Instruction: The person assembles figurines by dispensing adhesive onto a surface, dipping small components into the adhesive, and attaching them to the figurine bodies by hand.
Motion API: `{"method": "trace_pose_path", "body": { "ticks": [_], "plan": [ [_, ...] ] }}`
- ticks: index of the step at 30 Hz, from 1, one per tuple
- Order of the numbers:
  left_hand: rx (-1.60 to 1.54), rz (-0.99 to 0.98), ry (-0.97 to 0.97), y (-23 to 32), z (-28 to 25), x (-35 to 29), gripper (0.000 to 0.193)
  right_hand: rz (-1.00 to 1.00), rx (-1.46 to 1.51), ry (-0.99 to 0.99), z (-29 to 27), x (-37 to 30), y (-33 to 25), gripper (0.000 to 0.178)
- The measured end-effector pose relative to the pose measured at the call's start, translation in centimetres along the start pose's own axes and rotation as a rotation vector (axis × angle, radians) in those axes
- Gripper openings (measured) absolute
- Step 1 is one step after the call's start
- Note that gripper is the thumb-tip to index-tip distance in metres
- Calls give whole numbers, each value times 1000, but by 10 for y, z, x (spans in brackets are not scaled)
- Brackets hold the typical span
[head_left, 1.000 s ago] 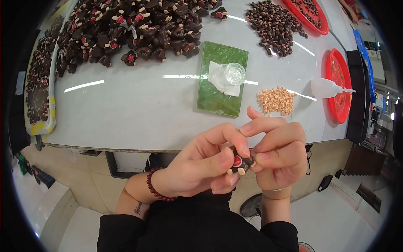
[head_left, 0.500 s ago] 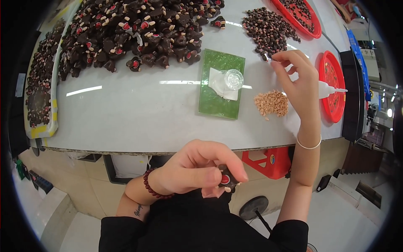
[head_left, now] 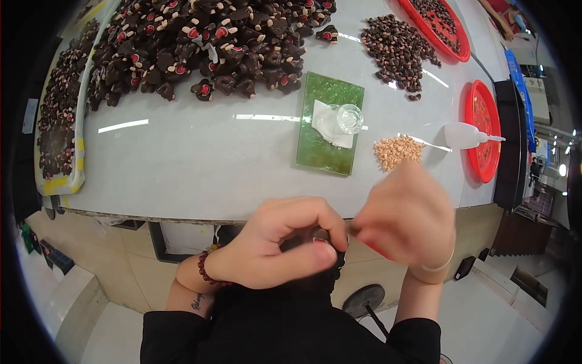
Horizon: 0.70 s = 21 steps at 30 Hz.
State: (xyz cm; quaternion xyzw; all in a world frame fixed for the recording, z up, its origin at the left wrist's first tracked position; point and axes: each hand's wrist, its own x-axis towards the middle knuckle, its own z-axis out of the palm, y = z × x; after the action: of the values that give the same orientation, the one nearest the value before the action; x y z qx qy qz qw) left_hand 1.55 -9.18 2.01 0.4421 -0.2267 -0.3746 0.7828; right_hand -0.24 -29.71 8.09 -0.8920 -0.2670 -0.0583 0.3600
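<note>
Low in front of me, my left hand is curled round a small dark brown figurine piece, gripped between thumb and fingers. Most of the piece is covered by the thumb. Close to its right, my right hand is smeared by motion, its fingertips turned toward the piece. Whether it holds anything does not show. Past the right hand lies a heap of tiny tan parts. Farther off is a heap of small dark parts with pinkish bits. Many brown figurines with red and cream details are piled at the far left.
A green board carries a white pad and a small clear cup. A white nozzle bottle lies by a red tray. Another red tray stands far right, and a filled white tray at left.
My right hand has come from the heap of small dark parts down to beside my left hand. The left hand has turned, so the figurine piece now shows less.
</note>
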Motion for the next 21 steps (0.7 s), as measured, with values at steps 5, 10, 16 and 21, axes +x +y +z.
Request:
{"method": "trace_pose_path", "body": {
  "ticks": [5, 10, 16, 21],
  "plan": [
    [56, -84, -31, 2, 5, 2, 15, -28, -6, 62, 11, -15, -11, 25],
    [-51, -140, -74, -2, 9, 8, 24, -7, -10, 182, 19, -25, -9, 25],
    [0, -102, -7, -6, 19, 8, 26, -15, -124, 327, 25, -38, -11, 27],
    [122, -18, 18, -9, 19, 9, 25, -35, -178, 315, 24, -36, -7, 30]
  ]
}}
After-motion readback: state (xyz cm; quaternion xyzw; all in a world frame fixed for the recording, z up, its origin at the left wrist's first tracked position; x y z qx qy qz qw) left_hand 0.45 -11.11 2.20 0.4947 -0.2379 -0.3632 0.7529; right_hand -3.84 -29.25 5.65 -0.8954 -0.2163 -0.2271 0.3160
